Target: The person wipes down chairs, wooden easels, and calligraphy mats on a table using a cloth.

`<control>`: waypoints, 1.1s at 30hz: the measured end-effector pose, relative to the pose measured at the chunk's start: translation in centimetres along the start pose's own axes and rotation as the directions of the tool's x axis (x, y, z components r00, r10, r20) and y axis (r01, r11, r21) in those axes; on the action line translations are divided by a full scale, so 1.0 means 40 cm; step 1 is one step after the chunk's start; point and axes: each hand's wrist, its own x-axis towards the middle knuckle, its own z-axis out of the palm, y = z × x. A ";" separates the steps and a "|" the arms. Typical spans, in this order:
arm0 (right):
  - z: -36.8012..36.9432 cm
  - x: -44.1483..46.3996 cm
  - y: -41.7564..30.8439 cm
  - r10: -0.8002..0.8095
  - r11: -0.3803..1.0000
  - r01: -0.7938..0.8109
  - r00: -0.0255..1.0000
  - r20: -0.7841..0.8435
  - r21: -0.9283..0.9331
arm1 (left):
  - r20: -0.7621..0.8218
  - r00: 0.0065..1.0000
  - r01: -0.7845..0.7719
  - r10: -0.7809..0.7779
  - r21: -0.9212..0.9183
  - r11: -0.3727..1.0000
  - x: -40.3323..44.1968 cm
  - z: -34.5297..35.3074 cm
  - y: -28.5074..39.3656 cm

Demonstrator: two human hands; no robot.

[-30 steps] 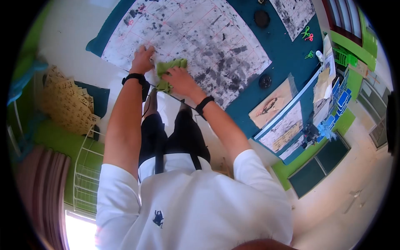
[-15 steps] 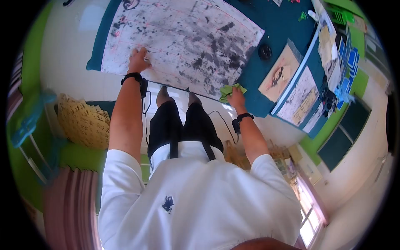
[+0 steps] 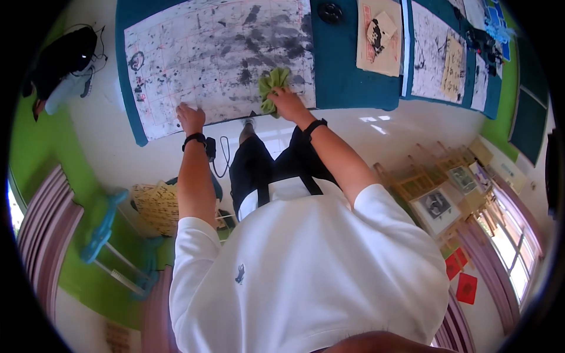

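A large white felt mat point(image 3: 194, 65), blotched with black ink and ruled with thin red lines, lies on the blue-green tablecloth. My left hand point(image 3: 191, 119) rests on the mat's near edge, fingers apart and holding nothing. My right hand point(image 3: 288, 105) grips a crumpled green cloth point(image 3: 274, 79), which lies against the ink-stained right part of the mat. Some fingers of my right hand are hidden by the cloth.
To the right are a black round dish point(image 3: 330, 13), a brown paper packet point(image 3: 365, 56) and another table with an ink-marked sheet point(image 3: 429, 70). Wooden easels point(image 3: 412, 182) stand at lower right. A blue stool point(image 3: 103, 226) and yellow written sheets point(image 3: 156, 206) are at lower left.
My right hand has moved the green cloth from the mat's near right corner leftward and inward over the mat. My left hand stays by the near edge. The head view has turned.
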 end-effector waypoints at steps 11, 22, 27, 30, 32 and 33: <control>-0.080 -0.418 0.587 0.544 0.821 -0.528 0.839 -0.019 0.215 | -0.223 0.862 0.466 -0.456 -0.009 0.885 -0.220 0.104 0.265; -0.106 -0.626 0.769 0.417 0.849 -0.346 0.903 -0.105 0.400 | 0.234 0.565 -0.774 0.791 -0.182 0.607 -0.474 0.172 0.858; -0.300 -0.464 0.425 0.101 0.813 0.049 0.970 -0.223 0.581 | 0.193 0.559 -0.743 0.806 -0.315 0.590 -0.514 0.189 0.902; -0.418 -0.447 0.292 0.039 0.789 0.185 0.936 -0.349 0.585 | 0.198 0.587 -0.619 0.785 -0.515 0.593 -0.464 0.263 0.888; -0.420 -0.467 0.296 0.030 0.812 0.209 0.918 -0.396 0.545 | 0.292 0.649 -0.461 0.702 -0.584 0.669 -0.456 0.266 0.854; -0.412 -0.475 0.322 0.120 0.854 0.091 0.924 -0.364 0.513 | 0.292 0.643 -0.459 0.708 -0.593 0.662 -0.462 0.260 0.847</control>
